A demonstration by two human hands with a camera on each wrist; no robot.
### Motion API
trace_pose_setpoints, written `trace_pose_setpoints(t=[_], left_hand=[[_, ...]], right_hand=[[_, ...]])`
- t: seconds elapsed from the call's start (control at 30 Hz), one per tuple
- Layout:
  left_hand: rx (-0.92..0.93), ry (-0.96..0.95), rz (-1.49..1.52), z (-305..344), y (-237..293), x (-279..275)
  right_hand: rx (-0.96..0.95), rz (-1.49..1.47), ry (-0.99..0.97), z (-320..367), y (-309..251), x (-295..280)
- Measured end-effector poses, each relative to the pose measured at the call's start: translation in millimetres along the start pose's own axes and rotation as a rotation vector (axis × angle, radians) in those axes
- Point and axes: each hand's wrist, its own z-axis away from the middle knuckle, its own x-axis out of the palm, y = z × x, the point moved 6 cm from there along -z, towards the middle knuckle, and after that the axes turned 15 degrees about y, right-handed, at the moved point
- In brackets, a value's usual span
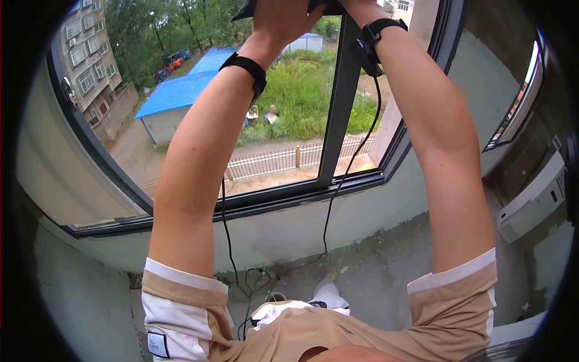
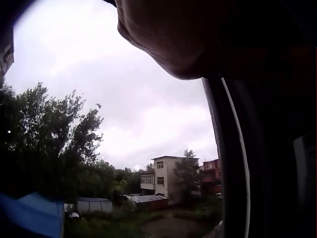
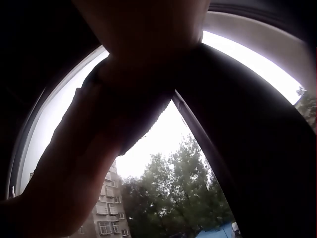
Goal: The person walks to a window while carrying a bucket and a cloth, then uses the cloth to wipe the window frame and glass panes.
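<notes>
Both arms reach up in front of a window. My left hand [image 1: 282,19] is at the top edge of the head view, its thumb pointing right and its fingers out of frame. Beside and behind it shows a dark, flat piece with a ragged edge [image 1: 244,12]; I cannot tell whether the hand grips it. My right hand [image 1: 362,9] is mostly cut off at the top, close to the dark upright window bar [image 1: 338,102]. In the left wrist view the left hand [image 2: 168,37] is a dark shape; in the right wrist view the right hand [image 3: 143,29] is in shadow.
Black cables [image 1: 329,223] hang from the wrist straps to the floor [image 1: 374,271]. The dark lower window frame [image 1: 271,196] runs above a grey wall. A white boxy unit [image 1: 534,196] is at the right. Outside are a blue roof [image 1: 187,90], trees and buildings.
</notes>
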Motion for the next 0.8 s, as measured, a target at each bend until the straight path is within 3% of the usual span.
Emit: trace_pose_setpoints(t=[0.2, 0.8], left_hand=[[0.0, -0.062, 0.05, 26, 8, -4], [-0.022, -0.056, 0.155, 74, 27, -19]], right_hand=[[0.095, 0.02, -0.123, 28, -12, -17], [0.054, 0.076, -0.132, 74, -32, -45]])
